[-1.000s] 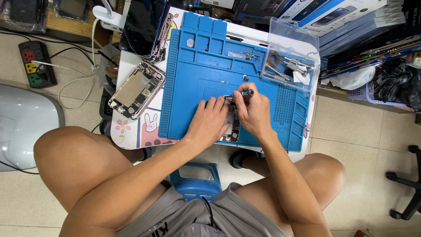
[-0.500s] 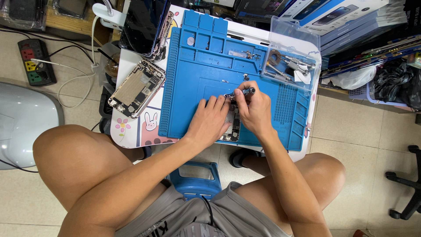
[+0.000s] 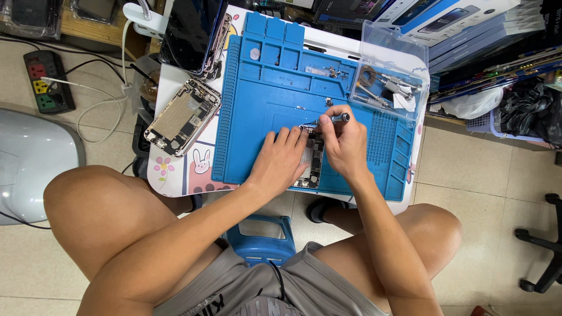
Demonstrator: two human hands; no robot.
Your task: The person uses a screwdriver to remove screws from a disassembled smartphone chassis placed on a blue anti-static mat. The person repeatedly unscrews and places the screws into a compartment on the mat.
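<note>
Blue boxes (image 3: 462, 23) lie stacked far right, beside a clear plastic tray (image 3: 389, 82) of tools. Two opened phones show: one (image 3: 182, 117) left of the blue mat (image 3: 275, 111), one (image 3: 310, 164) on it under the hands. The left hand (image 3: 281, 161) presses flat on that phone; the right hand (image 3: 345, 143) pinches a screwdriver (image 3: 331, 120) at its far end. A power strip (image 3: 47, 82) sits on the floor, far left.

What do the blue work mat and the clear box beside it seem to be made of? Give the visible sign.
Blue work mat: probably silicone or rubber, matte, with moulded trays and ridges. Clear box: likely hard plastic, glossy and see-through, tools visible inside.
</note>
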